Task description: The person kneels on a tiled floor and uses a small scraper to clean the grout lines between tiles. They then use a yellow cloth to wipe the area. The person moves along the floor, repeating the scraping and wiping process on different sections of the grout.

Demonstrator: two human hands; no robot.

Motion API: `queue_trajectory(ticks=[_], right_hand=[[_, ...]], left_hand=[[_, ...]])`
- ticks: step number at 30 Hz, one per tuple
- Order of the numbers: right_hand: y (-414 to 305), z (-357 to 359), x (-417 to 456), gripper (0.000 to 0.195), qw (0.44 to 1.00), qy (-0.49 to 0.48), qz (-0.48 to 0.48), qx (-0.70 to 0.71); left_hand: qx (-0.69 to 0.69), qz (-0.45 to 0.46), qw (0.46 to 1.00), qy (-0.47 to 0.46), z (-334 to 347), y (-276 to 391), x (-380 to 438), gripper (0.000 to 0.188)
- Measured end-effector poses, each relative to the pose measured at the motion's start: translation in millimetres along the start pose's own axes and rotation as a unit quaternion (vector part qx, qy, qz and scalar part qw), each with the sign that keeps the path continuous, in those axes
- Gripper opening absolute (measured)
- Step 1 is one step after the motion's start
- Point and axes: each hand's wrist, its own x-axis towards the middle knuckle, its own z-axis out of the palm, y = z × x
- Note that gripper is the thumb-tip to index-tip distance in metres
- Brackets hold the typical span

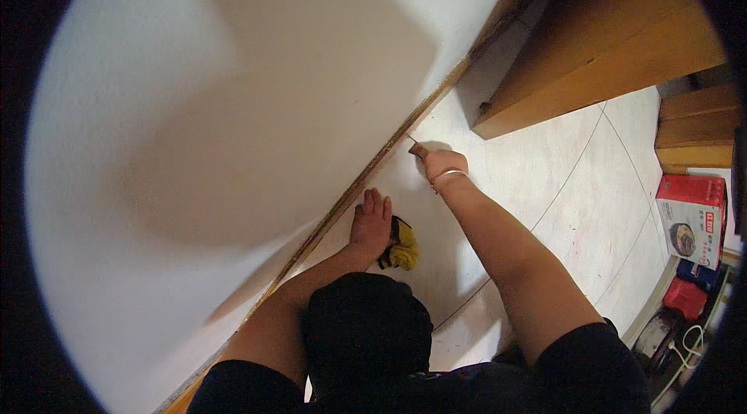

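My right hand (445, 165), with a light-coloured bangle at its wrist, grips a tool with a brown handle (418, 150). A thin blade or rod (412, 138) juts from that handle towards the foot of the white wall (280, 122); whether its tip touches is too small to tell. A narrow wooden skirting board (373, 164) runs along the wall's base. Palm down, my left hand (371, 218) rests on the pale tiled floor close to the skirting, fingers extended and holding nothing. Just right of it lies a crumpled yellow and black cloth or glove (404, 247).
A wooden door (595, 46) stands ajar at the upper right, its lower corner near my right hand. Along the right side are a red and white printed box (693, 221), a red item (685, 298) and a white cable (692, 347). My black-clothed knee (367, 326) rises between my arms.
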Motion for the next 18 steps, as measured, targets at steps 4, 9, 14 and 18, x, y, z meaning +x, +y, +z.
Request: queue_trajectory(ticks=[4, 9, 14, 18], right_hand=[[1.5, -2.4, -13.2, 0.035, 0.999, -0.024, -0.003, 0.046], [0.7, 13.5, 13.0, 0.035, 1.0, 0.015, 0.016, 0.002], [16.2, 25.0, -26.1, 0.039, 0.993, -0.057, 0.056, 0.082], [37.4, 40.9, -84.5, 0.038, 0.992, -0.077, 0.056, 0.088]], left_hand=[[0.015, 0.022, 0.999, -0.026, 0.6, -4.8, -1.7, 0.068], [0.007, 0.018, 1.0, 0.002, 0.2, -1.6, 1.5, 0.066], [-0.058, 0.01, 0.998, -0.014, -7.7, -8.1, -4.3, 0.057], [-0.105, -0.011, 0.993, 0.045, 9.9, -9.9, -2.0, 0.053]])
